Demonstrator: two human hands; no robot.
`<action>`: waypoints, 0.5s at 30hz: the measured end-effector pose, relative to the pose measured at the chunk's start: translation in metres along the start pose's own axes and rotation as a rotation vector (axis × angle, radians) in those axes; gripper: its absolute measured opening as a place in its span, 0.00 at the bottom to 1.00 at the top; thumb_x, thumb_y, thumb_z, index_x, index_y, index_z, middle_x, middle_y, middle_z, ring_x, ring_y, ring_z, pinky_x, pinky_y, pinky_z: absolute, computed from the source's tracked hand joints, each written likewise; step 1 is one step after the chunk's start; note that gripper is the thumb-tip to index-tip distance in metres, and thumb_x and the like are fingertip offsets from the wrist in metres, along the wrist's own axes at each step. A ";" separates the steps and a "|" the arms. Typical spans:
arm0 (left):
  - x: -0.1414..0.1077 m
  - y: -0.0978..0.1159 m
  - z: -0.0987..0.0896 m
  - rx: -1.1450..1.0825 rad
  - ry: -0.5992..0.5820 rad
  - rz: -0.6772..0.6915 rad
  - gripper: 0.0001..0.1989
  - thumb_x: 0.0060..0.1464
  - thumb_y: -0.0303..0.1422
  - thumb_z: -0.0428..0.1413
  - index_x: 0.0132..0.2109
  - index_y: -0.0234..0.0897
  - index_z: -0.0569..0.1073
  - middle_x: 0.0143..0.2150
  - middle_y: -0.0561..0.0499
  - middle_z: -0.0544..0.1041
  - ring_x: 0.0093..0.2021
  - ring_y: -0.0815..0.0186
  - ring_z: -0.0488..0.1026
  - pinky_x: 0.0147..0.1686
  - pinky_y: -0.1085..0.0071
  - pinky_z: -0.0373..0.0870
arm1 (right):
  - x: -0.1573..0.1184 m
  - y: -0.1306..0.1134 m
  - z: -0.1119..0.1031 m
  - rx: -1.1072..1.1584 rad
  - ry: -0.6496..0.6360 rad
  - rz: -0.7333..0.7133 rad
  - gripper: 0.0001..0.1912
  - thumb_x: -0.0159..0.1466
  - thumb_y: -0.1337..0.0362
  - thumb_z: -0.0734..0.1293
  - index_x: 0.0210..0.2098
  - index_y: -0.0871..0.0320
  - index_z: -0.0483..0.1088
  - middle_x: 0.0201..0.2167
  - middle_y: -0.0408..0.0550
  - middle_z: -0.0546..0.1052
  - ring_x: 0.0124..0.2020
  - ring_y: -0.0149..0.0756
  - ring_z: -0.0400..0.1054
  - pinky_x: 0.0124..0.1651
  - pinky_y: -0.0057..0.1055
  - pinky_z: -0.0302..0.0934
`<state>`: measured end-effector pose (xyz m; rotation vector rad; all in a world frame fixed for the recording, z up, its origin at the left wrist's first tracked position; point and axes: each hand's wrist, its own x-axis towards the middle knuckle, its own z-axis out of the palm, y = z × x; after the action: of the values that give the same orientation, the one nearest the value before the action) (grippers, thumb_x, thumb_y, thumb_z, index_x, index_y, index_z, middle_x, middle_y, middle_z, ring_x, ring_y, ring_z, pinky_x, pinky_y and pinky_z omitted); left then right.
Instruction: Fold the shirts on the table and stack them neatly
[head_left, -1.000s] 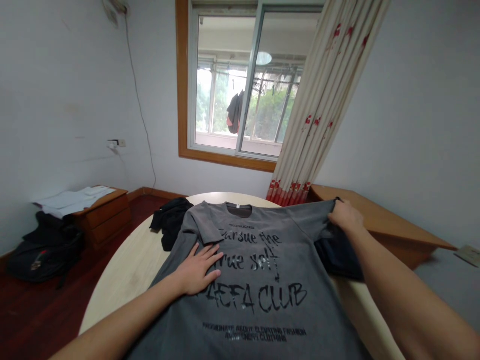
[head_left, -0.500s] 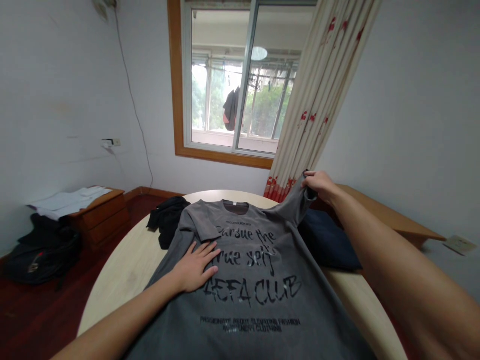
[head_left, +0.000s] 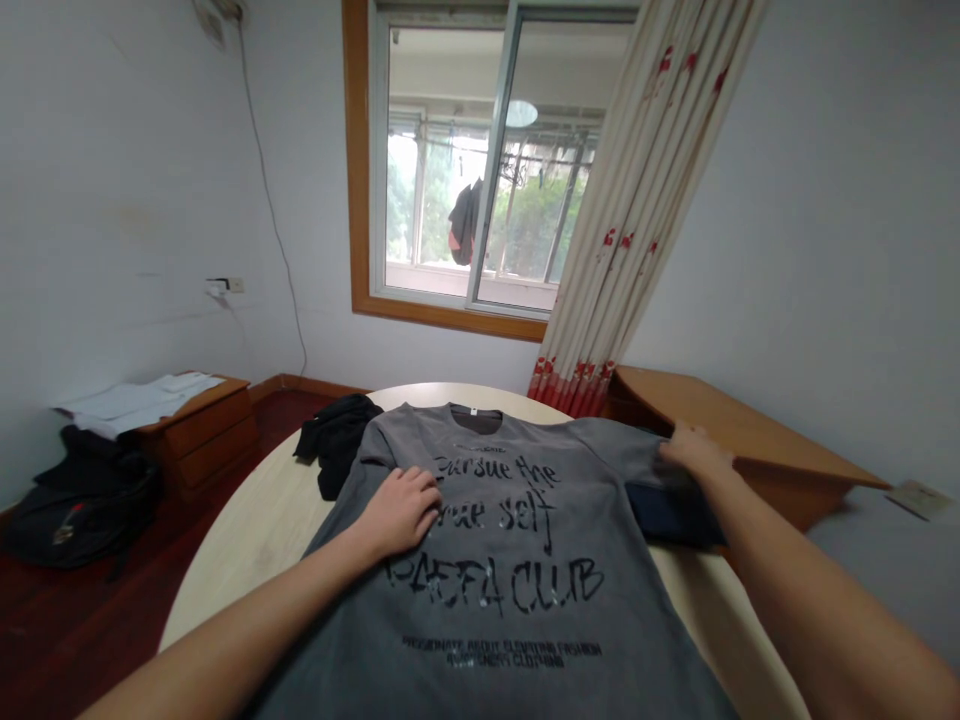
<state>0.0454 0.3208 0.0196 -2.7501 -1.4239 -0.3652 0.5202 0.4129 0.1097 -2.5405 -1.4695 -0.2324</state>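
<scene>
A grey T-shirt [head_left: 525, 625] with black lettering lies face up on the round pale table [head_left: 225, 570], its collar toward the window. My left hand [head_left: 405, 508] is on the left side of the chest print, its fingers curled against the cloth. At the upper right, my right hand [head_left: 694, 452] grips the end of the shirt's right-side sleeve, which is stretched out sideways. Part of a folded dark blue cloth [head_left: 671, 515] shows under that sleeve. The left-side sleeve lies folded inward over the shirt, close to my left hand.
Black clothing [head_left: 341, 435] lies at the table's left edge. A wooden desk [head_left: 750, 425] stands at the right behind the table. Papers top a small cabinet [head_left: 202, 435] at the left, with a black bag [head_left: 82, 500] beside it. A curtain [head_left: 637, 200] hangs by the window.
My right hand has moved right and down, pulling the sleeve out flatter over the dark blue cloth. The spread fingers of my left hand have drawn in.
</scene>
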 end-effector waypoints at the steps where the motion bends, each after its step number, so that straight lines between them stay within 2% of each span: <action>1: 0.005 -0.001 -0.002 0.038 0.031 -0.010 0.16 0.63 0.36 0.46 0.51 0.42 0.75 0.57 0.44 0.71 0.57 0.50 0.65 0.55 0.53 0.60 | -0.012 -0.009 0.003 -0.033 0.029 -0.026 0.26 0.64 0.64 0.62 0.60 0.68 0.65 0.58 0.74 0.67 0.57 0.63 0.65 0.53 0.53 0.59; 3: 0.017 -0.005 -0.002 0.104 0.071 -0.057 0.17 0.60 0.34 0.49 0.55 0.42 0.73 0.60 0.42 0.68 0.59 0.48 0.62 0.57 0.51 0.57 | -0.040 -0.034 0.003 -0.049 0.083 -0.181 0.26 0.66 0.62 0.61 0.61 0.65 0.64 0.61 0.69 0.64 0.59 0.61 0.63 0.55 0.53 0.58; 6: 0.032 -0.013 -0.002 0.215 0.122 -0.171 0.25 0.55 0.34 0.56 0.61 0.40 0.67 0.64 0.39 0.63 0.61 0.45 0.59 0.57 0.51 0.56 | -0.092 -0.081 0.002 0.023 0.100 -0.463 0.24 0.65 0.61 0.62 0.60 0.62 0.66 0.63 0.63 0.65 0.60 0.55 0.62 0.59 0.48 0.57; 9: 0.045 -0.021 -0.011 0.304 0.161 -0.302 0.22 0.56 0.32 0.55 0.58 0.35 0.70 0.60 0.35 0.68 0.60 0.45 0.61 0.56 0.52 0.58 | -0.150 -0.121 0.009 0.159 0.033 -0.681 0.21 0.65 0.61 0.62 0.56 0.59 0.70 0.60 0.59 0.69 0.58 0.51 0.64 0.59 0.45 0.56; 12: 0.058 -0.033 -0.035 0.256 0.112 -0.447 0.13 0.58 0.31 0.51 0.47 0.34 0.77 0.50 0.36 0.76 0.54 0.47 0.69 0.52 0.55 0.63 | -0.199 -0.143 0.023 0.235 -0.095 -0.801 0.20 0.65 0.59 0.64 0.54 0.58 0.72 0.58 0.57 0.71 0.56 0.50 0.65 0.58 0.45 0.56; 15: 0.067 -0.061 -0.069 0.073 0.117 -0.642 0.12 0.56 0.35 0.52 0.43 0.38 0.78 0.44 0.41 0.79 0.46 0.51 0.75 0.43 0.62 0.69 | -0.224 -0.145 0.042 0.296 -0.165 -0.833 0.21 0.65 0.57 0.65 0.54 0.59 0.72 0.57 0.56 0.72 0.56 0.48 0.66 0.59 0.43 0.56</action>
<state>0.0198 0.4015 0.0961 -2.1050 -2.1986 -0.4579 0.2854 0.3060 0.0303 -1.6337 -2.3452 0.0842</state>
